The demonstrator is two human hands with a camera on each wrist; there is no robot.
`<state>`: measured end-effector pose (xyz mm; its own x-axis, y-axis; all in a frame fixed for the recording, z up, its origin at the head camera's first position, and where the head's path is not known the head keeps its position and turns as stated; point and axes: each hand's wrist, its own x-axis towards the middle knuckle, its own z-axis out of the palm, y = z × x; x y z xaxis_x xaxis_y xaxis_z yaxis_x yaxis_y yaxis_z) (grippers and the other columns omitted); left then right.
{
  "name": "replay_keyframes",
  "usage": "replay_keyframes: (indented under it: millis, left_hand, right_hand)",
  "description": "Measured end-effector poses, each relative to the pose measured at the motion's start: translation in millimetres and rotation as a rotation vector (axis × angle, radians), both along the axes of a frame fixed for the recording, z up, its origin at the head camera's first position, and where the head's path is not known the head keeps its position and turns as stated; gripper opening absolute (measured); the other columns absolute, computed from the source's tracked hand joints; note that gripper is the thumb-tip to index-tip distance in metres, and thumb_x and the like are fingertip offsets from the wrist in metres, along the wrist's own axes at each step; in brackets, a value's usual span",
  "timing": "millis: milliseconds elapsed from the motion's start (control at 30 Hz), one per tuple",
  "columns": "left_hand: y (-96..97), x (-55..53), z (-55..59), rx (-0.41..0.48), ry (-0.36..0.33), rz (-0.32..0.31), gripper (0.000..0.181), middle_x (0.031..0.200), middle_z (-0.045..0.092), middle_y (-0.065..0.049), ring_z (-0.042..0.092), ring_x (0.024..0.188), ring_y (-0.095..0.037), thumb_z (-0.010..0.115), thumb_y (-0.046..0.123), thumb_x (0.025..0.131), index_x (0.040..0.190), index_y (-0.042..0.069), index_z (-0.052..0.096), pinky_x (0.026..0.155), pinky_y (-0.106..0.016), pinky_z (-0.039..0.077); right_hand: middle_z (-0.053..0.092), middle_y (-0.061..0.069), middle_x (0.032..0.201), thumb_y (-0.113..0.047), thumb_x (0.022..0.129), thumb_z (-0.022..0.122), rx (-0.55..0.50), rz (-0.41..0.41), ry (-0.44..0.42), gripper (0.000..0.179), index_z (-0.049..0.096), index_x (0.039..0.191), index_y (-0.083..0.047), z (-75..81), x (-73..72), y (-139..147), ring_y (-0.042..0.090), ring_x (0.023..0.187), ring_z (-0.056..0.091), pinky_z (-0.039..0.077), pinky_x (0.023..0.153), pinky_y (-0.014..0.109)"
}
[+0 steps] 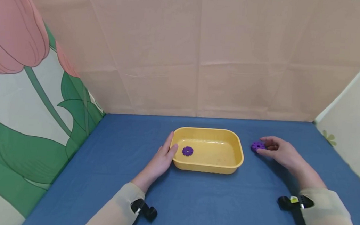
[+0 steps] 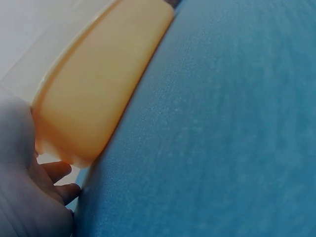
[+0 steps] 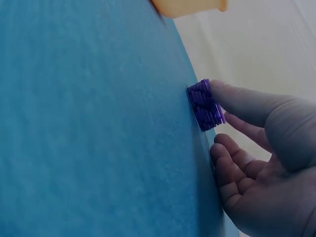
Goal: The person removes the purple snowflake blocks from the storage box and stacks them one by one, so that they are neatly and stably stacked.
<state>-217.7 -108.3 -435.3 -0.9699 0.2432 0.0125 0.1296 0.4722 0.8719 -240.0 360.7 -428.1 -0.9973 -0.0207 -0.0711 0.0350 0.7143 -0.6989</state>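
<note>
A shallow yellow plastic tray [image 1: 208, 169] stands on the blue cloth. My left hand [image 1: 161, 158] holds its left end, thumb over the rim and the other fingers along the outer wall. Inside the tray, toward the left, lies a purple flower-shaped piece [image 1: 187, 151] with a hole in its middle. To the right of the tray, my right hand [image 1: 279, 152] pinches a short stack of purple flower-shaped pieces [image 1: 257, 146] between thumb and index finger. In the right wrist view the stack [image 3: 203, 106] shows several thin layers, close to the cloth; the other fingers curl beside it.
The blue cloth [image 1: 211, 205] covers the table. A beige sheet [image 1: 199, 58] rises along the back edge. Flower-printed panels stand at the left [image 1: 24, 143] and right [image 1: 355, 121]. Each wrist carries a small black camera mount.
</note>
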Motion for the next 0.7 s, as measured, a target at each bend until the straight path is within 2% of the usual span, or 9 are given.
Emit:
replay_keyframes:
  millis: [167, 300, 400, 567, 700]
  left_hand:
    - [0.3, 0.8, -0.1, -0.003, -0.003, -0.001, 0.068, 0.184, 0.016, 0.002, 0.008, 0.169, -0.031, 0.037, 0.050, 0.121, 0.180, 0.032, 0.007, 0.135, -0.058, 0.000]
    - [0.0, 1.2, -0.1, -0.002, -0.004, -0.002, 0.068, 0.184, 0.016, 0.002, 0.008, 0.169, -0.032, 0.037, 0.049, 0.121, 0.180, 0.032, 0.007, 0.135, -0.058, 0.000]
    - [-0.7, 1.3, 0.2, -0.002, 0.000, -0.001, 0.068, 0.184, 0.015, 0.002, 0.008, 0.169, -0.032, 0.037, 0.050, 0.121, 0.180, 0.032, 0.007, 0.134, -0.059, 0.000]
    - [-2.3, 0.9, 0.1, -0.004, 0.004, -0.001, 0.068, 0.184, 0.015, 0.002, 0.009, 0.169, -0.031, 0.037, 0.051, 0.121, 0.179, 0.032, 0.007, 0.134, -0.059, 0.000]
    - [-3.1, 1.1, -1.1, -0.001, 0.000, -0.001, 0.069, 0.184, 0.016, 0.003, 0.009, 0.169, -0.031, 0.037, 0.052, 0.120, 0.179, 0.033, 0.007, 0.135, -0.059, 0.001]
  right_hand:
    - [0.052, 0.033, 0.151, -0.053, 0.103, 0.078, -0.017, -0.050, 0.044, 0.084, 0.048, 0.162, -0.003, 9.4, 3.9, -4.1, 0.051, 0.133, 0.051, 0.052, 0.103, 0.067]
    - [0.054, 0.028, 0.151, -0.060, 0.101, 0.077, -0.018, -0.053, 0.090, 0.086, 0.049, 0.162, -0.006, 27.2, 5.6, -19.0, 0.048, 0.135, 0.050, 0.049, 0.103, 0.068]
    - [0.057, 0.025, 0.150, -0.060, 0.100, 0.078, -0.025, -0.027, 0.122, 0.085, 0.051, 0.161, -0.008, 43.0, 5.2, -38.2, 0.044, 0.134, 0.053, 0.050, 0.101, 0.062]
    - [0.062, 0.021, 0.146, -0.049, 0.102, 0.081, -0.037, 0.038, 0.168, 0.075, 0.054, 0.160, -0.010, 62.3, 4.1, -76.0, 0.038, 0.130, 0.058, 0.056, 0.095, 0.048]
    - [0.063, 0.020, 0.143, -0.040, 0.103, 0.082, -0.054, 0.108, 0.169, 0.067, 0.057, 0.158, -0.012, 69.4, 3.5, -104.7, 0.038, 0.127, 0.059, 0.055, 0.098, 0.051]
